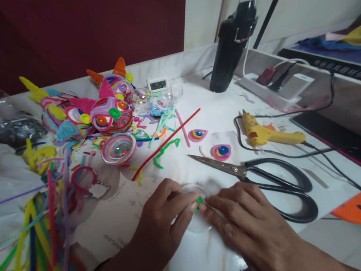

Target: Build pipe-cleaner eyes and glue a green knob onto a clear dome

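Near the table's front edge, my left hand (166,213) pinches a small green piece of pipe cleaner (199,200) between thumb and index finger. The fingertips of my right hand (247,219) close on the same green piece from the other side. Its exact shape is mostly hidden by the fingers. Beneath both hands lies a clear round plastic piece (199,227), partly covered. Black-handled scissors (241,172) rest beside my right hand, blades slightly apart. Beyond them lie two pink, yellow and blue eye-shaped pieces (221,151). A wavy green pipe cleaner (166,151) and a straight red one (168,142) lie farther off.
Colourful pipe-cleaner figures (111,113) and a coiled bowl (119,149) stand at the back left. Loose pipe cleaners (33,243) heap at the left, near torn paper (102,222). On the right are a yellow glue gun (271,135) with its cord, a phone (340,139) and a black bottle (232,49).
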Demonstrator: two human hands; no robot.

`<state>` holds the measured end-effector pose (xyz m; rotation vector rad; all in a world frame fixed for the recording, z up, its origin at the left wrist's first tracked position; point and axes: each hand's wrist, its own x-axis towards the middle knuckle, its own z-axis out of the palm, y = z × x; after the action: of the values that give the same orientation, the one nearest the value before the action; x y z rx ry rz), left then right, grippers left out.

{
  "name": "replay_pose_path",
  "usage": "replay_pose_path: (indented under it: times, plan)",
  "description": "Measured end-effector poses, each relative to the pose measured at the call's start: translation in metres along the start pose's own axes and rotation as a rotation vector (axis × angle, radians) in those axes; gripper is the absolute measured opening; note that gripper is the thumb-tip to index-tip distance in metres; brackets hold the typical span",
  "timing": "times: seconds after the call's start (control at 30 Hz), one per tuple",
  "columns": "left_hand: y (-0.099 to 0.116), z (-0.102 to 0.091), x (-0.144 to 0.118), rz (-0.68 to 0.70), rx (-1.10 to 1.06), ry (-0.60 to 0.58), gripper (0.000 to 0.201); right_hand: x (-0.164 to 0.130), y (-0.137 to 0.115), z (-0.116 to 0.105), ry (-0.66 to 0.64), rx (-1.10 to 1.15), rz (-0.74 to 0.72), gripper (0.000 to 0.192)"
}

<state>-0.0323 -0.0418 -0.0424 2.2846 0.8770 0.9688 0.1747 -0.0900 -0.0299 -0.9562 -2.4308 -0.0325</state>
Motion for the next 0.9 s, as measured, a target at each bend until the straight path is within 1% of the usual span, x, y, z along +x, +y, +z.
replay_pose_path:
  times: [0.17,0.27,0.43,0.6,0.8,0.9]
  plan:
    - [0.0001,-0.0012,0.0,-0.008,0.033,-0.015,0.028,0.0006,0.0013,-0.001,-0.003,-0.046,-0.019,0.038]
    - [0.0003,-0.0015,-0.0013,-0.008,0.043,-0.024,0.027,0.0021,0.0016,-0.0037,-0.008,-0.027,-0.015,0.037]
    - [0.0006,-0.0008,-0.0015,-0.007,0.022,-0.004,0.027,0.0004,0.0014,-0.001,0.038,0.036,0.07,0.034]
    - [-0.0004,0.0006,-0.001,-0.033,-0.024,0.001,0.027,0.0003,0.0012,0.0,0.006,0.045,0.075,0.034]
    - [0.0008,0.0015,-0.001,-0.078,-0.022,-0.004,0.021,0.0022,0.0019,-0.004,-0.005,0.054,0.063,0.035]
    - [0.0021,0.0012,-0.0008,-0.103,-0.016,0.013,0.014,0.002,0.0005,-0.0054,0.009,0.046,0.052,0.034]
